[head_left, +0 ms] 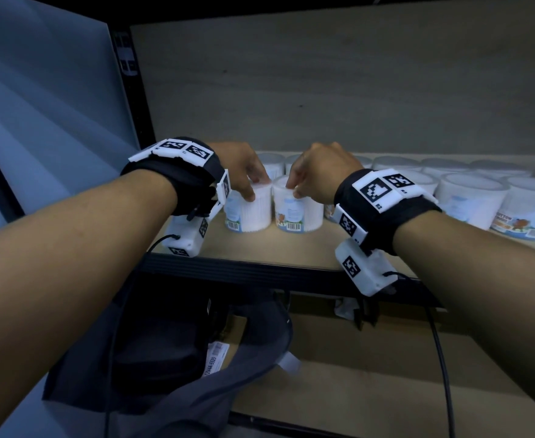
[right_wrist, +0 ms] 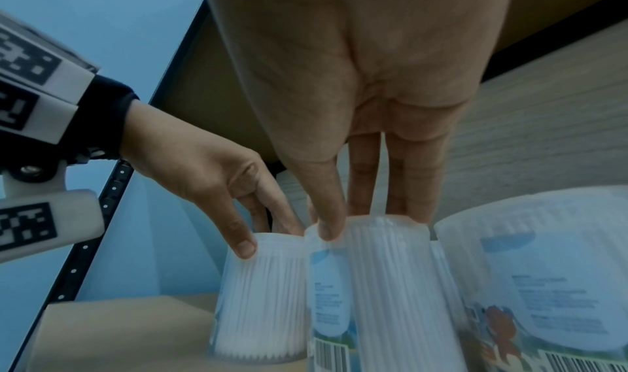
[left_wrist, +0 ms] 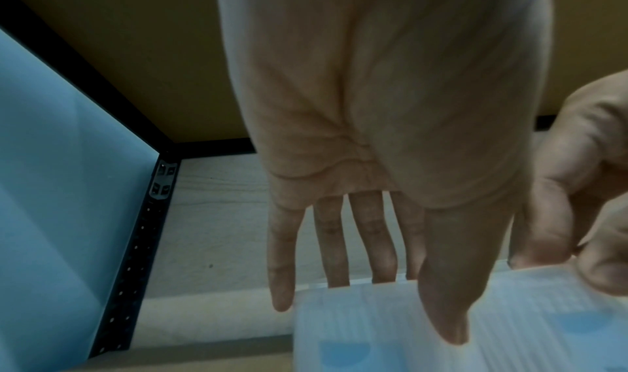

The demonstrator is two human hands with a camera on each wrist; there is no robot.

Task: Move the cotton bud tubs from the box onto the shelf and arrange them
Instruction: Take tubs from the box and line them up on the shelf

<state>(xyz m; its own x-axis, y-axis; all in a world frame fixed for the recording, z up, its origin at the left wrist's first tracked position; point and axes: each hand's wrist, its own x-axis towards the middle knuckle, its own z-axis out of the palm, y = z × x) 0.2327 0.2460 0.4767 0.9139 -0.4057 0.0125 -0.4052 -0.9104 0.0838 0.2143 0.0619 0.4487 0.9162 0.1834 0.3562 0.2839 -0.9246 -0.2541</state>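
Note:
Two clear cotton bud tubs stand side by side at the left front of the shelf. My left hand grips the left tub from above, thumb on its near rim and fingers behind it. My right hand holds the right tub the same way. The left wrist view shows my left hand over its blurred tub. In the right wrist view my right hand pinches the top of its tub, with the left tub touching it.
Several more tubs stand in rows along the shelf to the right and behind. A black upright post and a blue-grey panel close the left side. Below the shelf lie a dark bag and a black cable.

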